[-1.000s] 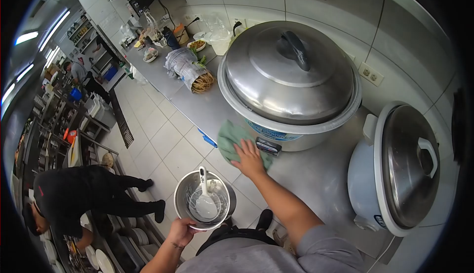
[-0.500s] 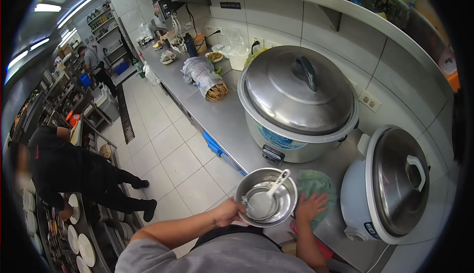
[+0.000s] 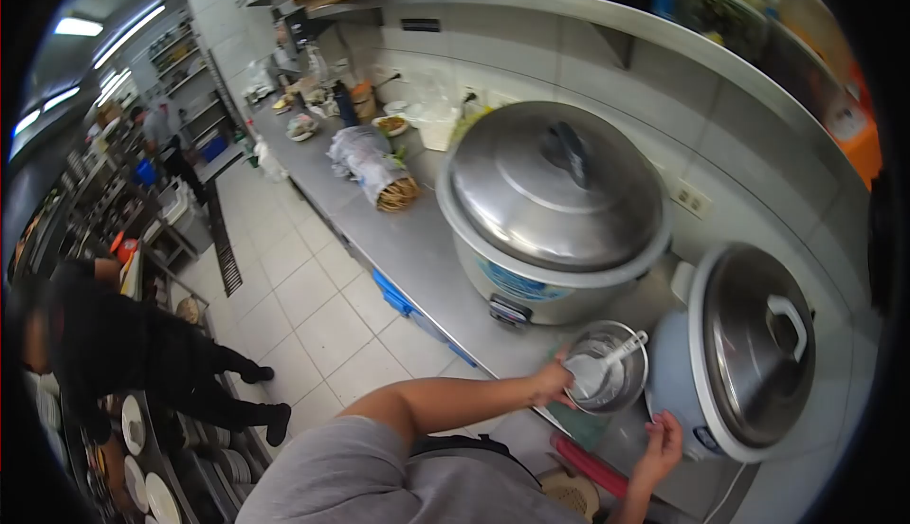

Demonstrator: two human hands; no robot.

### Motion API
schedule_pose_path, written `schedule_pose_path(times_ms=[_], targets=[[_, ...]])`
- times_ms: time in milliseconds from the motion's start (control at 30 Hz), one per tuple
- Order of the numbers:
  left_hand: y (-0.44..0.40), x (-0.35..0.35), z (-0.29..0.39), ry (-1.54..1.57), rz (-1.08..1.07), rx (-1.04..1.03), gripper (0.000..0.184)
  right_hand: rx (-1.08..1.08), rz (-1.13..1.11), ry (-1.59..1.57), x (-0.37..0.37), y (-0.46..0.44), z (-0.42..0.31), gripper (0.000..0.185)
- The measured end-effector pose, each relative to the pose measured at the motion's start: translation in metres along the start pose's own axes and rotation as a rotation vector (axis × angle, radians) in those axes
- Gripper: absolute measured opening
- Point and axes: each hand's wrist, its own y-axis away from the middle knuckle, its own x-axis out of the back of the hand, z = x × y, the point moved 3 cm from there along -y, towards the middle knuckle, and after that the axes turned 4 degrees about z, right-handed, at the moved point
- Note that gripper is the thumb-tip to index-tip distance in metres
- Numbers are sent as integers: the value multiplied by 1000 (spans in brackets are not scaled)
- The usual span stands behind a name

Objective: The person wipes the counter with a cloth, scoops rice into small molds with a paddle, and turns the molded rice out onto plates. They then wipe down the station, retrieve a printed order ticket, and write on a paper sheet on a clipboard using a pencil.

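Gripping left hand (image 3: 552, 382): it is clasping the left rim of a round, silver metal bowl (image 3: 624, 391), fingers closed firmly on the edge.
Metal bowl: it is covering part of a green cloth (image 3: 574, 424) at the grey steel counter (image 3: 409, 251); whether it is touching down, one cannot tell.
Long-handled white scoop (image 3: 614, 355): lying inside the bowl, it is poking its handle past the rim.
Right hand (image 3: 664, 441): it is hovering just beside a blue-grey, steel-lidded cooker (image 3: 732, 358), fingers loosely curled, apparently holding nothing.
Big pale cooker with domed steel lid (image 3: 559, 211): it is standing just behind the bowl.
Far left: a person in black (image 3: 142, 334) is leaning over round white plates (image 3: 162, 499).
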Motion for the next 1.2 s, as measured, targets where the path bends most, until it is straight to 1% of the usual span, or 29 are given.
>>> schedule_pose_path(times_ms=[33,67,100,167,200,233,267,333,400,433,467,500,533,567,600,667,700,767,800,833,900,933,967,1000,1033,1067,1100,1167,1200], targets=[[-10,-1,-5,13,-41,-65,91,57,12,-17,-13,1,-20,22],[-10,-2,-4,-25,-93,-43,93,114,26,-33,-31,2,-35,21],[-6,3,2,-8,-78,-57,93,119,0,-36,-54,3,-44,21],[4,12,10,-56,-168,145,94,245,-55,-101,-103,9,-69,21],[12,25,20,-40,-164,133,94,297,-119,-148,-132,16,-82,19],[27,46,30,-114,-236,132,93,341,-175,-118,-160,22,-89,18],[44,72,39,-193,-308,130,93,332,-258,-139,-190,30,-94,18],[72,155,53,-141,-452,203,78,269,-422,-180,-250,51,-95,17],[106,277,55,162,-531,117,66,179,-584,-204,-313,74,-96,17],[128,351,39,293,-292,-1,58,191,-603,-218,-344,84,-94,17],[139,439,-10,604,-32,-20,53,124,-719,-188,-377,97,-86,18],[186,494,-40,722,371,287,54,52,-831,-156,-411,112,-77,19],[224,570,-88,528,584,357,54,7,-897,-96,-445,125,-67,21],[272,630,-133,253,708,492,54,14,-902,-109,-477,139,-57,21],[319,675,-160,21,777,659,55,16,-990,-39,-509,152,-45,20],[404,727,-191,-89,802,914,56,77,-1097,119,-572,171,-34,22],[434,744,-195,-55,811,969,57,73,-1103,117,-601,180,-37,22],[459,781,-188,-17,851,971,60,159,-1174,336,-661,198,-45,23],[464,795,-184,-10,845,985,60,149,-1186,362,-690,208,-49,26],[461,818,-171,-360,955,940,61,142,-1191,373,-713,216,-55,26],[436,864,-112,-1100,1125,750,64,270,-1287,358,-768,238,-84,25],[419,888,-87,-923,1129,632,58,242,-1369,359,-794,244,-87,27],[396,908,-62,-743,1119,512,54,241,-1338,363,-818,244,-89,27],[372,925,-37,-767,1108,493,54,300,-1379,369,-844,246,-91,27],[349,937,-11,-811,1181,437,51,360,-1419,375,-871,247,-93,28],[329,947,18,-853,1251,372,50,267,-1440,350,-899,244,-95,29],[311,959,42,-895,1230,313,53,317,-1432,357,-930,238,-90,29],[290,987,83,-630,1176,266,53,354,-1385,366,-994,229,-97,28],[281,1007,103,-638,1174,246,53,367,-1369,365,-1028,225,-105,28]])
